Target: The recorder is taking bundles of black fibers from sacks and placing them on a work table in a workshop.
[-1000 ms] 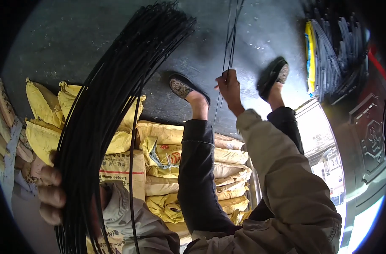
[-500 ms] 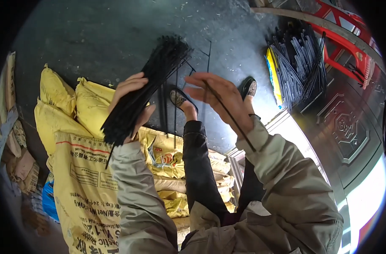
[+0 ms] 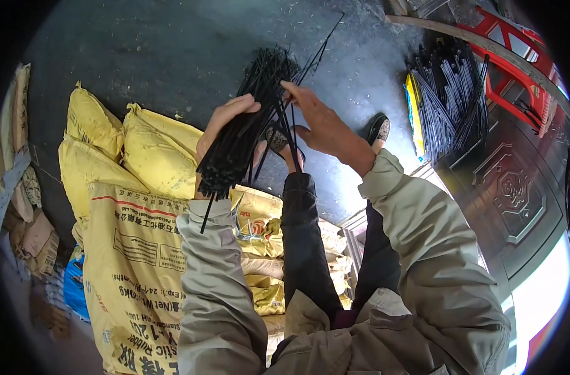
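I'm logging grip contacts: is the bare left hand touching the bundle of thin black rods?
Touching. The head view shows the bare left hand closed around the bundle of thin black rods, with skin showing on both sides.

Strong daylight enters from the right, and beside the dark door (image 3: 510, 187) one patch of ground (image 3: 541, 306) is burned to white. The floor (image 3: 172, 50) is dim, with pale glare toward the middle. The bundle of black rods (image 3: 244, 125) loses detail in darkness. Fisheye bending curves the edges; black corners surround them. The far-left cloths (image 3: 32, 234) seem perhaps slightly blurred.
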`<state>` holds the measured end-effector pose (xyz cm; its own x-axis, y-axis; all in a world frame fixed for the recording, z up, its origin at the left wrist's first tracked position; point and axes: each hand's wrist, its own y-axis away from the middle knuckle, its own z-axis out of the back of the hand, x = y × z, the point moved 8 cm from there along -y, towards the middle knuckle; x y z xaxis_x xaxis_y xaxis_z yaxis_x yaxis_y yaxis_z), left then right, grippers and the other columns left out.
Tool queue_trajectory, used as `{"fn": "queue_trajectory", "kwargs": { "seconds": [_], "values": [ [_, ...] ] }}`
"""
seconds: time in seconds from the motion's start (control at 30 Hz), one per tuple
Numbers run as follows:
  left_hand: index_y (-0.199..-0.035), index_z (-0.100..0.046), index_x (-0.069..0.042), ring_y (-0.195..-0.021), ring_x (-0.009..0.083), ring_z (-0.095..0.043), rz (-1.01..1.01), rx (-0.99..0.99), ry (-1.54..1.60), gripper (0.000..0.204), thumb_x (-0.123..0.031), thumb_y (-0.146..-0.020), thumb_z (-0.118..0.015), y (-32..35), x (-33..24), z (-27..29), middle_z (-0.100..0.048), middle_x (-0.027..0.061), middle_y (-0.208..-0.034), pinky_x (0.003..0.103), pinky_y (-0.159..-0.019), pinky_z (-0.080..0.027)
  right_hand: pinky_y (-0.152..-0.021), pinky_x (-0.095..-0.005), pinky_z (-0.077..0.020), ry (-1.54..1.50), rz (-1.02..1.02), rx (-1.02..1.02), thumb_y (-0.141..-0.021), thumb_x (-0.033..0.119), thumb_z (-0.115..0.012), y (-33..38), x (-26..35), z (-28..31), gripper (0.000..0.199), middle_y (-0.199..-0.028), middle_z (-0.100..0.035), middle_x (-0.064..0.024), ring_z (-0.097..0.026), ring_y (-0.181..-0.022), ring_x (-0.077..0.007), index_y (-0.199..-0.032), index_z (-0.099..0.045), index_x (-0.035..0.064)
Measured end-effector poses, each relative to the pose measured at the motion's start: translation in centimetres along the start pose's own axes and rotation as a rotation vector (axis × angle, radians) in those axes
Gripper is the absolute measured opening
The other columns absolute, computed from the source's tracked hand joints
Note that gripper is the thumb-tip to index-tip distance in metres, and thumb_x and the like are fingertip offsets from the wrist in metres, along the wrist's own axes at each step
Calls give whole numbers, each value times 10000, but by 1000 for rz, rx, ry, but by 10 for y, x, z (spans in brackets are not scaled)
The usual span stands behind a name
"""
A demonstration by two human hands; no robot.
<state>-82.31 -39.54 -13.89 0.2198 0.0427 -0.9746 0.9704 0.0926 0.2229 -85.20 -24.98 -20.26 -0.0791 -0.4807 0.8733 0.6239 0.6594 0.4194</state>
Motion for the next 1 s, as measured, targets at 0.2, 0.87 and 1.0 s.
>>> {"fn": "queue_trajectory", "kwargs": {
  "seconds": [0.2, 0.87, 1.0],
  "values": [
    [-1254, -408, 1, -1108, 224, -491, -28, 139, -161, 586, 25, -722, -653, -1, 1, -3, -497, 136, -1179, 285, -936, -398, -644, -342, -474, 452, 260, -219, -692, 64, -666, 6, 51, 17, 485, -862, -535, -95, -576, -780, -248, -1149, -503, 85],
    [-1410, 22, -78, -1266, 298, -315, 210, -167, 210, 899, -50, -783, -622, -4, 15, -34, -170, 185, -1426, 341, -994, -363, -1004, -426, -300, -302, 534, -5, -589, 626, -672, -31, 73, 27, 905, -1304, -377, -135, -330, -1244, -296, -1270, -394, 99],
    [-1415, -16, -112, -1278, 277, -277, 284, -303, 279, 884, -75, -781, -632, 40, 40, -31, -166, 154, -1423, 369, -1028, -316, -1050, -527, -223, -289, 553, 365, -485, 568, -763, 8, 76, -18, 1044, -1385, -261, -146, -178, -1320, -341, -1323, -333, 119]
  ]
}}
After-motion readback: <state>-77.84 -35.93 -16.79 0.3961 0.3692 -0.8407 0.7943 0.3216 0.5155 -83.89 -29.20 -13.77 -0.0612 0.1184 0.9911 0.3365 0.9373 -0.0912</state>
